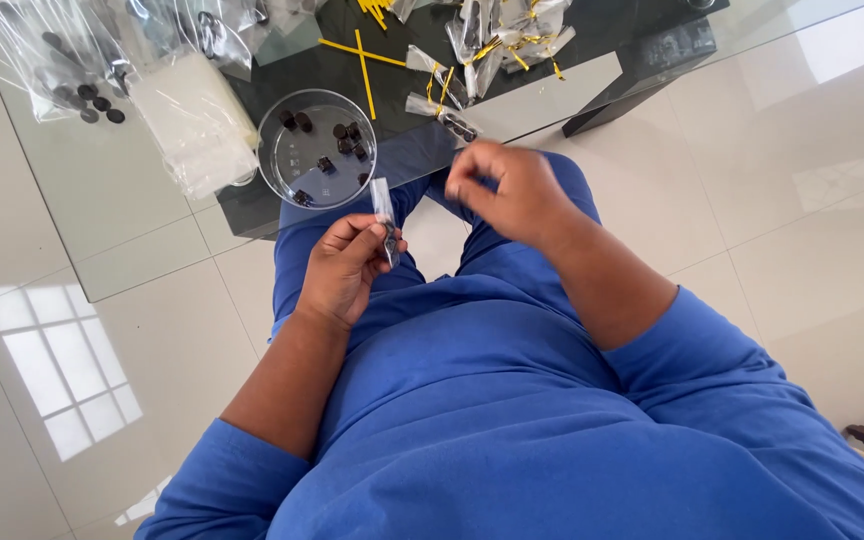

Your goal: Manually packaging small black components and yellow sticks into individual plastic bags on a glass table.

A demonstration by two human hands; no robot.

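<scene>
At upper left: a large clear bag of dark round pieces (72, 70) lies on the glass tabletop (102, 190), with a stack of empty clear sleeves (197, 125) just beside it.
Upper centre, dish: a clear round dish (317, 150) at the tabletop's near edge holds a few dark pieces, loosely spread.
Centre, left hand: the left hand (347, 270) is curled, thumb and fingers pinching the lower part of a small clear packet (385, 215), which stands roughly upright over the lap, just below the dish.
Packet's look: narrow, thin, see-through film; something dark sits low inside it; the top looks open and untied, as far as can be told.
Risk, packet: tilted, or gripped too loosely, it could let the dark piece slip out onto the lap or the floor.
Centre right, right hand: the right hand (507, 190) is nearly closed, fingertips bunched; whether it holds anything cannot be told.
Risk, dish: a knock from either hand could tip it off the edge.
Upper right: yellow twist ties (362, 55) and finished tied packets (497, 45) lie together.
</scene>
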